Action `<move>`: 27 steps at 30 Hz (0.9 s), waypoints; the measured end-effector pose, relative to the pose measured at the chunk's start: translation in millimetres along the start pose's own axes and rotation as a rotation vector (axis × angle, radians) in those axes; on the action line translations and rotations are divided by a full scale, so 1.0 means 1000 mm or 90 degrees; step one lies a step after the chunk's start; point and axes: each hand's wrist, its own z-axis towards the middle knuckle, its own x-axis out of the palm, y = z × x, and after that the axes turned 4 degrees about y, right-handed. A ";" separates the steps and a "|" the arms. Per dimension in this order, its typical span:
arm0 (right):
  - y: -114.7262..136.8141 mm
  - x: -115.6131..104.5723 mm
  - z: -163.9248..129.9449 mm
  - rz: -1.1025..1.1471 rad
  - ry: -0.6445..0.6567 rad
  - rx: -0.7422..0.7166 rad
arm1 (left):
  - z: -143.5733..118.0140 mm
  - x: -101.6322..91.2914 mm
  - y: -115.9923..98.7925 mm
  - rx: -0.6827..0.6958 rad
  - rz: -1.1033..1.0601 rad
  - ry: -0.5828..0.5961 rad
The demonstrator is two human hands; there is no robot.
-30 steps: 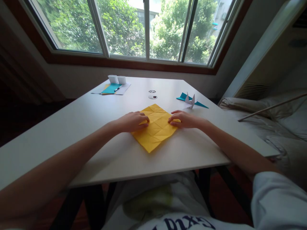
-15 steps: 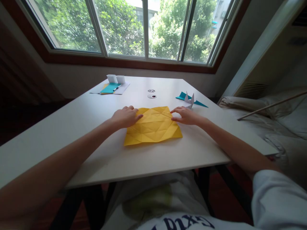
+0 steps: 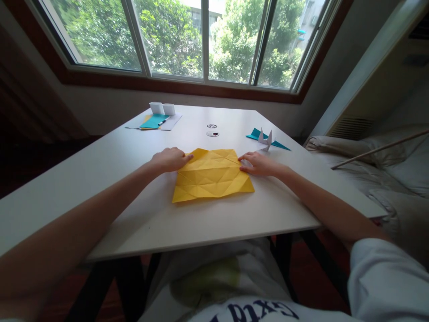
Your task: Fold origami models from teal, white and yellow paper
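Note:
A creased yellow sheet of paper [image 3: 214,176] lies on the white table in front of me, with fold lines across it and its corners slightly raised. My left hand [image 3: 169,159] is at its upper left edge, thumb on top and the other fingers curled, partly hidden. At the upper right edge, my right hand [image 3: 256,163] holds the paper by the fingertips, thumb and forefinger bent with a small gap between them. Just behind the right hand stand a white folded paper crane [image 3: 266,139] and a teal folded paper plane [image 3: 279,144].
Toward the back left of the table [image 3: 134,228] are teal paper sheets [image 3: 154,121], a marker [image 3: 163,121] and two white folded paper pieces [image 3: 168,109]. Round inserts [image 3: 212,133] sit mid-table. A window lies beyond; a sofa [image 3: 348,154] with a stick [image 3: 378,150] is at right.
My left hand has slid a little to the left, uncovering more of the sheet's upper left part. My right hand has stayed almost in place at the right edge.

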 end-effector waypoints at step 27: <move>-0.001 0.002 0.003 0.327 -0.040 0.123 | -0.003 0.002 -0.004 0.165 -0.936 -0.014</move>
